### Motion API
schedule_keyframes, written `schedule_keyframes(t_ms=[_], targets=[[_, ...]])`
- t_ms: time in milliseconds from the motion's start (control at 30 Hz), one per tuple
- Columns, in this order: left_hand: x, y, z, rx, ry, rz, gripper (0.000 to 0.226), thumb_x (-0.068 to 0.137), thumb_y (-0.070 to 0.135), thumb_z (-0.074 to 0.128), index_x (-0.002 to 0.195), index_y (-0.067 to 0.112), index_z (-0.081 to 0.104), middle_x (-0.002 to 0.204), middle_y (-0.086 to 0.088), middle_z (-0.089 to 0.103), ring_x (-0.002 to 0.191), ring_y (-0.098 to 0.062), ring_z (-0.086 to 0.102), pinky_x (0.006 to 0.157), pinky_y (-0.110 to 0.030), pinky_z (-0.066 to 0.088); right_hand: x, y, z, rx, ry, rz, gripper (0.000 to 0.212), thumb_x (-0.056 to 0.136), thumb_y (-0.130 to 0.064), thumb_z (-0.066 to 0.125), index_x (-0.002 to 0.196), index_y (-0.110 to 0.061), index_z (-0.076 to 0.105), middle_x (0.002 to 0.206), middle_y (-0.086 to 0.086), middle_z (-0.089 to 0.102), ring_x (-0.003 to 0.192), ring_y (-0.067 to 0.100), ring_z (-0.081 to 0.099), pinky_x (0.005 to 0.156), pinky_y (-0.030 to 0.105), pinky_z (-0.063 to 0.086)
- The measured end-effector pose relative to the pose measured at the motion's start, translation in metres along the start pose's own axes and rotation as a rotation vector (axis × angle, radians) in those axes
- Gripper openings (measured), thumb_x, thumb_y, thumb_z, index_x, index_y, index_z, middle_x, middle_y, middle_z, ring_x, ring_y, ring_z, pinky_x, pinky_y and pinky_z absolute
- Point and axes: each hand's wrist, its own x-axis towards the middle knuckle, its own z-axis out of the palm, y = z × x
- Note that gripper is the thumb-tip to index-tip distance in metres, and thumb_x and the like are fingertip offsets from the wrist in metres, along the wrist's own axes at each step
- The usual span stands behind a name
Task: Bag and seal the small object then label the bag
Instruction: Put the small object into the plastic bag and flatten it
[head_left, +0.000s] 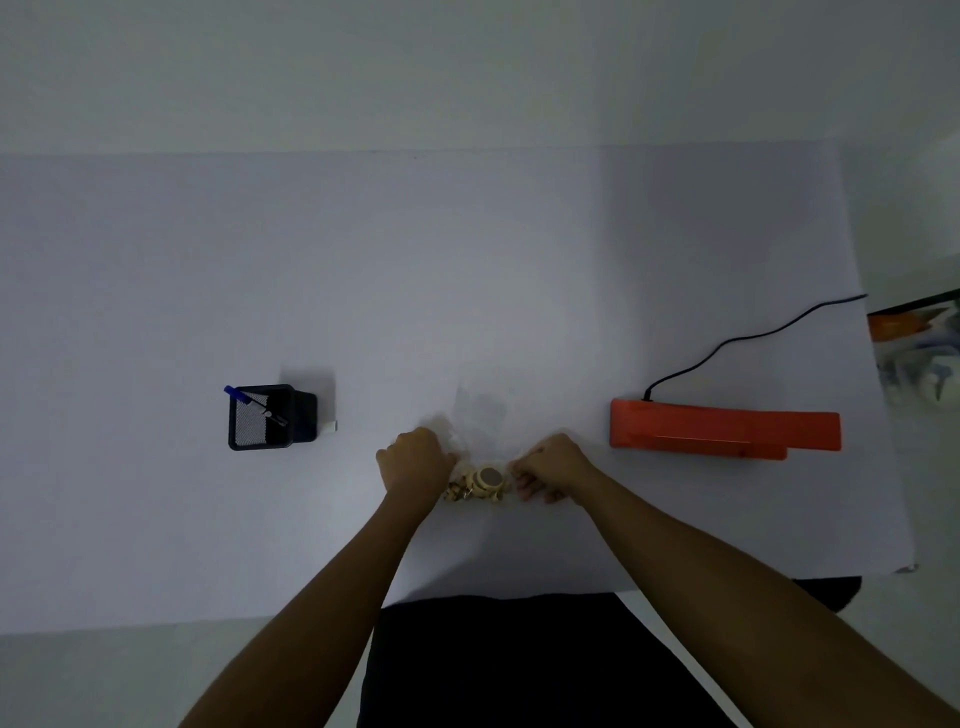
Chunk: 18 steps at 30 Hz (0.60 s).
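Note:
A small cream-coloured trinket with a round grey face and a short chain (480, 483) lies on the white table between my hands. A clear plastic bag (480, 421) stretches away from it, hard to see against the table. My left hand (415, 462) and my right hand (550, 467) are both closed, each pinching the bag's near edge at either side of the trinket. Whether the trinket is inside the bag I cannot tell.
A black mesh pen holder (271, 417) with a blue pen (244, 397) stands to the left, a small white piece (331, 426) beside it. An orange heat sealer (724, 428) with a black cable (748, 338) sits to the right. The table's near edge (208, 621) is close.

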Motion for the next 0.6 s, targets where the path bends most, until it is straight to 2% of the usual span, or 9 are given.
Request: schedule_keyframes(t_ms=[100, 167, 267, 367, 500, 600], targets=[[0.003, 0.003, -0.005, 0.108, 0.018, 0.147, 0.026, 0.085, 0.043, 0.064, 0.086, 0.017, 0.063, 0.084, 0.000, 0.068, 0.081, -0.022, 0.066, 0.074, -0.032, 0.047, 0.001, 0.001, -0.001, -0.004, 0.014, 0.032, 0.028, 0.080, -0.025, 0.076, 0.086, 0.002, 0.073, 0.075, 0.015, 0.074, 0.058, 0.021, 0.071, 0.051, 0.025, 0.048], [0.005, 0.006, -0.004, 0.158, 0.029, 0.338, 0.006, 0.085, 0.021, 0.063, 0.084, 0.015, 0.063, 0.085, -0.004, 0.069, 0.079, -0.025, 0.067, 0.067, -0.030, 0.043, 0.002, 0.007, -0.003, -0.021, 0.042, 0.031, 0.033, 0.078, -0.033, 0.079, 0.080, 0.000, 0.073, 0.071, 0.014, 0.074, 0.055, 0.021, 0.070, 0.049, 0.024, 0.050], [0.005, 0.009, 0.004, 0.178, -0.059, 0.592, 0.011, 0.082, 0.002, 0.058, 0.083, 0.011, 0.063, 0.085, -0.007, 0.067, 0.079, -0.027, 0.066, 0.064, -0.032, 0.046, 0.004, 0.015, -0.006, -0.027, 0.062, 0.016, 0.038, 0.074, -0.036, 0.083, 0.073, -0.001, 0.071, 0.063, 0.014, 0.071, 0.050, 0.022, 0.069, 0.046, 0.026, 0.052], [0.008, 0.009, 0.009, 0.203, -0.108, 0.723, 0.017, 0.084, 0.004, 0.059, 0.093, 0.014, 0.069, 0.092, -0.003, 0.067, 0.086, -0.023, 0.066, 0.068, -0.034, 0.054, 0.004, 0.017, -0.005, -0.013, 0.084, -0.005, 0.038, 0.074, -0.033, 0.084, 0.073, 0.003, 0.071, 0.062, 0.016, 0.070, 0.047, 0.023, 0.067, 0.048, 0.030, 0.054], [0.001, 0.014, 0.007, 0.248, -0.123, 0.754, 0.024, 0.088, 0.020, 0.056, 0.110, 0.019, 0.066, 0.106, -0.002, 0.065, 0.097, -0.022, 0.064, 0.075, -0.034, 0.054, 0.005, 0.019, -0.003, -0.008, 0.091, -0.015, 0.038, 0.074, -0.033, 0.084, 0.071, 0.003, 0.070, 0.061, 0.016, 0.069, 0.045, 0.021, 0.066, 0.045, 0.027, 0.053], [-0.014, 0.024, 0.010, 0.360, -0.096, 0.763, 0.041, 0.092, 0.040, 0.036, 0.114, 0.017, 0.062, 0.112, -0.010, 0.062, 0.098, -0.029, 0.060, 0.076, -0.037, 0.048, 0.007, 0.021, -0.004, 0.009, 0.086, -0.016, 0.042, 0.073, -0.034, 0.085, 0.076, 0.006, 0.072, 0.063, 0.018, 0.071, 0.048, 0.022, 0.068, 0.045, 0.027, 0.053]])
